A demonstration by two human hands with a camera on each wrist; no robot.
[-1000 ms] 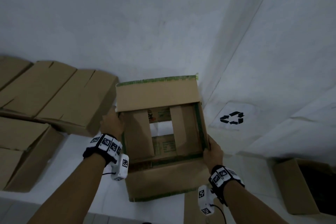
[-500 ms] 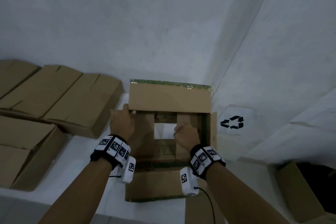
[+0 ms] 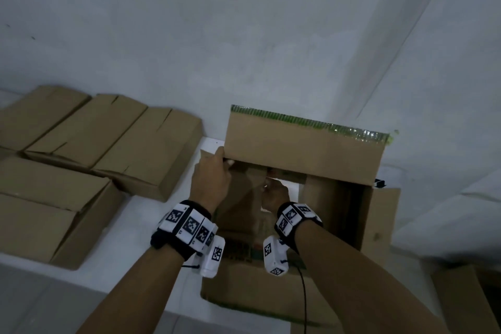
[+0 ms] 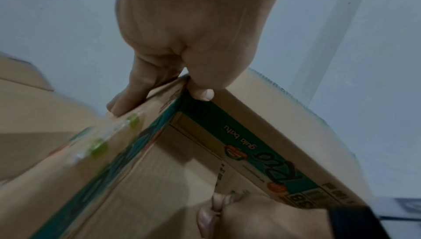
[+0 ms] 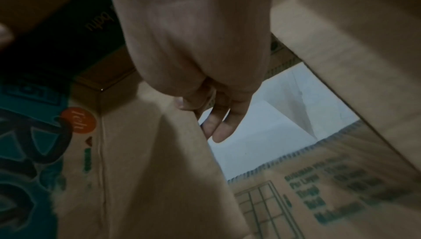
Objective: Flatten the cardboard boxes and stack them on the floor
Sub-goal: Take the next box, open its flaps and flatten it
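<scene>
L hand (image 3: 210,179) is gripping the open box (image 3: 303,144) at its far-left rim corner; R hand (image 3: 275,194) is reaching inside, pinching the bottom flap (image 5: 164,153) edge. Box is sitting btwn both forearms. Risk: the flap is prob tearing if yanked, or the box is sliding off L's grip. Print showing "gula batu", "Teh"; the rest is too blurry.

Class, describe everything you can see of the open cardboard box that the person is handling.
The brown corrugated cardboard box with green tape sits open on the white surface, near the wall corner. Its flaps are spread; the bottom is part open, with white showing through. Teal and orange print runs along its outer sides. The left hand grips its far left corner; the right hand, inside, pinches an inner bottom flap.
</scene>
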